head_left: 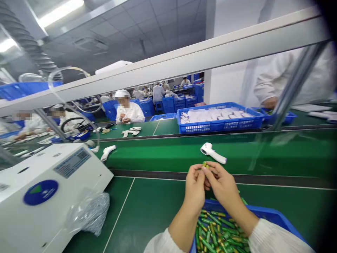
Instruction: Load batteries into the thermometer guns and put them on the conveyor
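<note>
A small green-and-gold part (204, 164), partly hidden, is pinched between fingertips of the left hand (194, 188) and right hand (225, 184). Slim green-and-gold cylinders (214, 233) lie jumbled in a blue plastic bin (273, 215).

Our fingers (212, 176) are partly hiding a small green piece (204, 164). The lower edge is cropping our blue bin (273, 213).

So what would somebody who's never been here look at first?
Probably the two hands, left hand and right hand, pinching a tiny green-and-gold piece above a blue bin full of green-and-gold pieces. Next, maybe the white gun-shaped gadget lying on the bright green strip just beyond them. The big white box on the left, with its blue oval badge, stands out too.
</note>
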### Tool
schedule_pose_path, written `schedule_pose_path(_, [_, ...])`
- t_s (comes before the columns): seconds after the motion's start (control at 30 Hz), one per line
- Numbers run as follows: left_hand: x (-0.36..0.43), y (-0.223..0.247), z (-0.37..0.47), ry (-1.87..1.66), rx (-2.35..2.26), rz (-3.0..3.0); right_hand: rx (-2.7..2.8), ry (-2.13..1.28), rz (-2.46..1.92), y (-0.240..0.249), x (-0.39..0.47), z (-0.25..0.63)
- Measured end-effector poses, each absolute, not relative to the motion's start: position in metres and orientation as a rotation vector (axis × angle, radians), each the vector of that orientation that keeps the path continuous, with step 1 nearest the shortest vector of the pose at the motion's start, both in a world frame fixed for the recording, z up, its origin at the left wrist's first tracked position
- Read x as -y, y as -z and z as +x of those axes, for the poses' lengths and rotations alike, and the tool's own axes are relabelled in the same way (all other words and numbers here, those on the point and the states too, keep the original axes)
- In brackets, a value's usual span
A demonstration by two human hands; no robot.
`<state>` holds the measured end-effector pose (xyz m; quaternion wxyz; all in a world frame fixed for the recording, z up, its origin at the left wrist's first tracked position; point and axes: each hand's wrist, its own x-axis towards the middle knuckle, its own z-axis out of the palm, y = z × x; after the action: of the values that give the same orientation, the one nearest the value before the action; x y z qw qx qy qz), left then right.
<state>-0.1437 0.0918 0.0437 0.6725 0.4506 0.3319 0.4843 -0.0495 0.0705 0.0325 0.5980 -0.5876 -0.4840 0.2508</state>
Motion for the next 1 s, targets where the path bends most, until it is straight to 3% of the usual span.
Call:
schedule_pose_path(0.73, [-0.0894, -0.0422, -0.1434, -1.122, -0.693, 0.944, 1.105, -0.528, -1.509, -0.0328, -0.0698, -0.0471])
schedule_pose_path(1.0, [-0.0901, -0.0407, -0.1427, -1.185, -0.706, 0.905, 0.984, -0.668, -1.364, -0.0304, -0.0716, -0.0464])
